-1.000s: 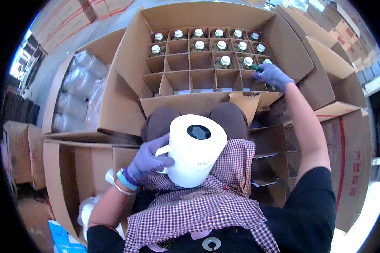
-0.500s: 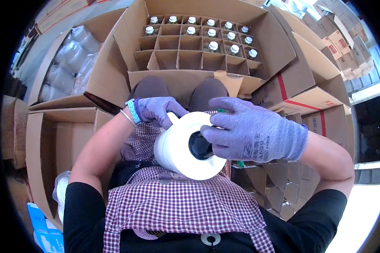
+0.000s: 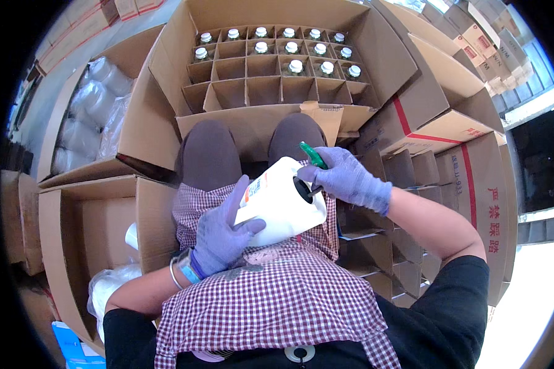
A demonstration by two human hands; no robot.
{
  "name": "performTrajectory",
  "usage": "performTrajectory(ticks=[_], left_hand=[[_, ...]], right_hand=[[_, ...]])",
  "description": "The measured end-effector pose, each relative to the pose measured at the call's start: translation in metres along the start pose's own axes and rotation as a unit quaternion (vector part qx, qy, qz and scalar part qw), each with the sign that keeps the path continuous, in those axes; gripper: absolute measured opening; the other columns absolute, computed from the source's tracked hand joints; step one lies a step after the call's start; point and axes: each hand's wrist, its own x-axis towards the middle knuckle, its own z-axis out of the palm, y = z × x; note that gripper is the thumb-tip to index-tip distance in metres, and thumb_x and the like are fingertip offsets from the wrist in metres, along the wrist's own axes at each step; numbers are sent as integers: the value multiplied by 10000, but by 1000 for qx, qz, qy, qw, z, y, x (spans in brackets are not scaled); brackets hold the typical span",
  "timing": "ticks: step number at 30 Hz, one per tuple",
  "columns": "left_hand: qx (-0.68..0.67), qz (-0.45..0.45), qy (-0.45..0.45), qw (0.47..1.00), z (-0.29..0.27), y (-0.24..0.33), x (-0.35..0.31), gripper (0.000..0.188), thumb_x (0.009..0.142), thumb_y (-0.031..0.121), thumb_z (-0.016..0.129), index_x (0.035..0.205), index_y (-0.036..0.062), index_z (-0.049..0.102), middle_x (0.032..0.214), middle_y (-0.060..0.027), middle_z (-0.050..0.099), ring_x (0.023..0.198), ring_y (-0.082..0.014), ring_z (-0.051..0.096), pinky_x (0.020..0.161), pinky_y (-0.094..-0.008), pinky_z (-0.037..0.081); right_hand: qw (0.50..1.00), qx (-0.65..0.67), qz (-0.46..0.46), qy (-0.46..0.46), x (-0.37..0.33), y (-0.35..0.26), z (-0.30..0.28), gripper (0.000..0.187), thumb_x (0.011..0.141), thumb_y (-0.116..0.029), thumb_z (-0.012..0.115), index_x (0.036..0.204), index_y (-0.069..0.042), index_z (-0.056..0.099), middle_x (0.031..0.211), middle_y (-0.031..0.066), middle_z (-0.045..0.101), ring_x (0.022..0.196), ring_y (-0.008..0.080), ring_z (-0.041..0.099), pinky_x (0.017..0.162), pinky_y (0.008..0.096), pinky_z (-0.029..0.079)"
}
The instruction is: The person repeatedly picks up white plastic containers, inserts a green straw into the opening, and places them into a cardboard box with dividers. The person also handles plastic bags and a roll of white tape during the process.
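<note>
Over the lap [image 3: 197, 203] is the jug [image 3: 271, 212], the left hand [image 3: 221, 237] at its 8 o'clock, the right hand [image 3: 349, 178] at 2, a handled tool [image 3: 314, 155] in it. From the jug, a partitioned carton [image 3: 252, 120] stands at 12 o'clock, capped bottles [image 3: 295, 66] in its three farthest rows; bagged containers [image 3: 92, 104] in a carton lie at 10.

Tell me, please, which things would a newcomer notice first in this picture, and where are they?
First comes the white jug, tilted above the lap in the gloved left hand, while the right hand holds a green-handled tool at its black round part. Beyond the knees stands a divided cardboard box with white-capped bottles. To its left, another open box holds plastic-wrapped containers.
</note>
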Motion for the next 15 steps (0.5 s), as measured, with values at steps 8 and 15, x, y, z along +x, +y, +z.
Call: performTrajectory(ticks=[8, 15], left_hand=[[-244, -47, -233, 940, -65, -21, 61, 802, 744, 311, 853, 1426, 13, 555, 1267, -133, 689, 1115, -209, 671, 1019, -360, 504], [-272, -30, -391, 879, -68, -33, 107, 744, 716, 258, 875, 1364, 0, 615, 1234, -122, 710, 1116, -209, 662, 1063, -361, 458]], right_hand=[[889, -191, -415, 27, -22, -30, -61, 199, 804, -230, 772, 936, -110, 682, 1013, 79, 659, 972, 243, 658, 872, 398, 515], [705, -387, -590, -70, -8, -48, -35, 283, 682, -91, 834, 894, -170, 665, 1103, 56, 614, 1147, 259, 602, 1115, 497, 454]])
